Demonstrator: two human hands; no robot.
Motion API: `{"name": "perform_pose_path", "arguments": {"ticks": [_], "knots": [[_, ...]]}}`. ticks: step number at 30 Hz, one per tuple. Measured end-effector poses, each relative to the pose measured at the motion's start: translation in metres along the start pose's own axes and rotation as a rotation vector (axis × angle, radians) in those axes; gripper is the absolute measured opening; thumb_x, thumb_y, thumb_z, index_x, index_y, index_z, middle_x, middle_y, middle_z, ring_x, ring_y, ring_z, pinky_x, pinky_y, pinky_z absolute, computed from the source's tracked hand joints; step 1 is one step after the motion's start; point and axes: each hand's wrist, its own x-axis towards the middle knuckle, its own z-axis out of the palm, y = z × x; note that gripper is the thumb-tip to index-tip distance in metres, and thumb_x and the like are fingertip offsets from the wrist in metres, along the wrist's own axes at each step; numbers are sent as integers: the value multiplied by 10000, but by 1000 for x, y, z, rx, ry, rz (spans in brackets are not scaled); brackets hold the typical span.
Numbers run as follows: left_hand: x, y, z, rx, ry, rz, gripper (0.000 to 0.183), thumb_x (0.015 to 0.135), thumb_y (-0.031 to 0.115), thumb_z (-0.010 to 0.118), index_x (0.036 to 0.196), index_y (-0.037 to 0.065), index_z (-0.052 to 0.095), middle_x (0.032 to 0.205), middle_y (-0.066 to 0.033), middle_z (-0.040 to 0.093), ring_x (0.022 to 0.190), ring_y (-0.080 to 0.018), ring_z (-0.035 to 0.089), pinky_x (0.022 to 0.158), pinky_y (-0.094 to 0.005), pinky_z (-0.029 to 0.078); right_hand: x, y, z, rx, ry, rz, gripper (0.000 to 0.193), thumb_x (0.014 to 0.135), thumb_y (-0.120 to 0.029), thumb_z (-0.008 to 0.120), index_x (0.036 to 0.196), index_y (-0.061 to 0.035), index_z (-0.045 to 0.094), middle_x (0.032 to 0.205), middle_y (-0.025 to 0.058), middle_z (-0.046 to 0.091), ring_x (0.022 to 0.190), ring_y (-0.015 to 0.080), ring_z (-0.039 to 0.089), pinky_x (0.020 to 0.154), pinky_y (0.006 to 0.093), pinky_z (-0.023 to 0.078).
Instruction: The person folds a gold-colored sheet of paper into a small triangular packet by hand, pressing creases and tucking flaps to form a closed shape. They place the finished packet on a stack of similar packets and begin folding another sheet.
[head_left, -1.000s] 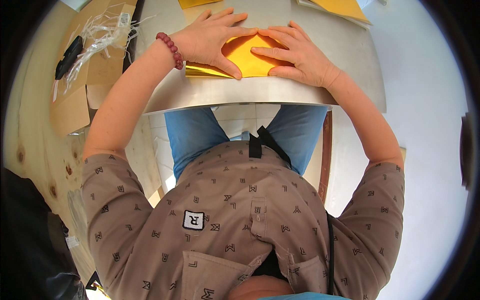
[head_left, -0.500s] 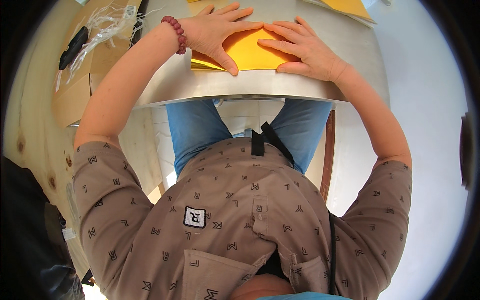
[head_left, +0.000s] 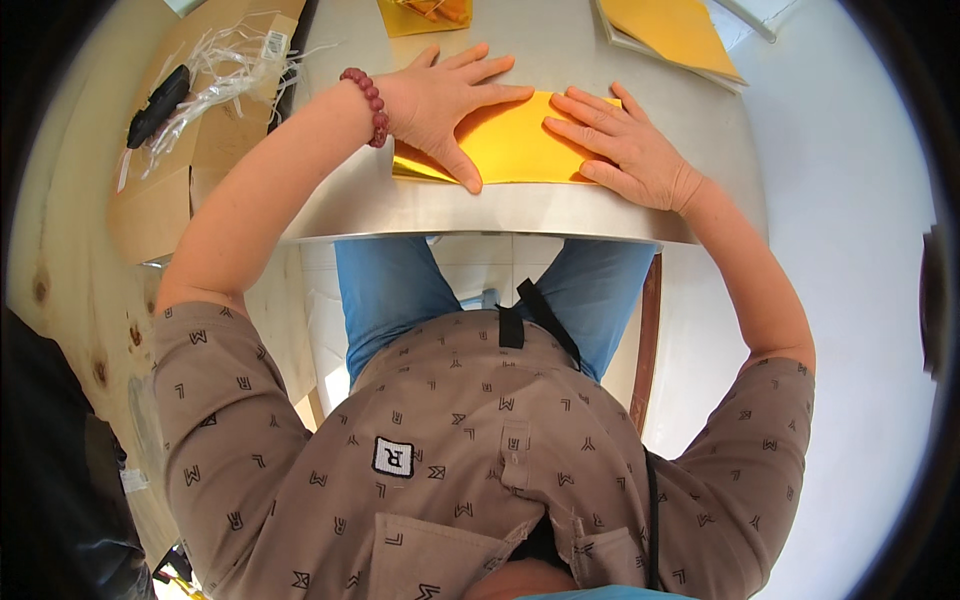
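A folded sheet of shiny golden-yellow paper (head_left: 520, 145) lies along the front edge of a metal tabletop (head_left: 345, 205). My left hand (head_left: 440, 108) presses on its left part, fingers spread and thumb reaching toward the near edge. On the right part rests my right hand (head_left: 632, 150), palm down with its fingers stretched out. Both hands are open, and a gap of bare paper shows between them. At the left end the paper's layers stand slightly apart. What lies under my palms is hidden.
A cardboard box (head_left: 150, 215) stands left of the table, with clear plastic strips (head_left: 225, 80) and a black object (head_left: 158, 107) on it. Beyond my hands lies a small golden piece (head_left: 425, 17). A stack of yellow sheets (head_left: 680, 35) sits at the far right.
My right hand has slid right across the paper, away from my left hand; their fingertips were touching before. The view has tilted, so more of the table's far part shows.
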Motion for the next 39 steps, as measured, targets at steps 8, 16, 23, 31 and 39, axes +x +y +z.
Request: {"name": "perform_pose_path", "arguments": {"ticks": [8, 16, 23, 31, 39], "knots": [[-2, 2, -7, -16, -25, 6, 1353, 582, 829, 826, 1676, 291, 239, 1743, -148, 164, 1615, -375, 90, 1268, -614, 120, -2, -3, -3, 40, -8, 24, 562, 1050, -429, 472, 1585, -257, 460, 1678, 45, 380, 1568, 258, 298, 1294, 601, 81], [3, 1, 7, 29, 0, -46, 1355, 558, 785, 875, 1668, 341, 237, 1747, -108, 165, 1616, -355, 106, 1274, -634, 132, -3, -26, -17, -105, 1, 26, 615, 1048, -521, 480, 1574, -204, 471, 1649, 59, 422, 1561, 259, 314, 1284, 609, 80], [3, -4, 15, 43, 42, -28, 1376, 530, 758, 902, 1664, 342, 242, 1746, -82, 175, 1618, -329, 112, 1278, -630, 132, 13, -112, -4, 85, 153, 54, 778, 983, -616, 566, 1530, -67, 490, 1576, 139, 492, 1526, 307, 375, 1258, 626, 147], [2, -6, 14, 35, 67, 1, 1366, 543, 761, 893, 1666, 344, 236, 1748, -82, 175, 1619, -322, 111, 1277, -626, 132, -7, -134, -5, 56, 123, 272, 703, 1000, -537, 598, 1515, -67, 514, 1562, 92, 526, 1502, 260, 421, 1268, 605, 135], [3, -2, 13, 80, 42, -28, 1338, 571, 796, 857, 1666, 342, 237, 1750, -90, 165, 1619, -337, 108, 1284, -617, 115, -78, -105, -16, -104, 106, 561, 557, 1027, -396, 605, 1471, -61, 564, 1547, 89, 544, 1496, 291, 428, 1270, 600, 119]]}}
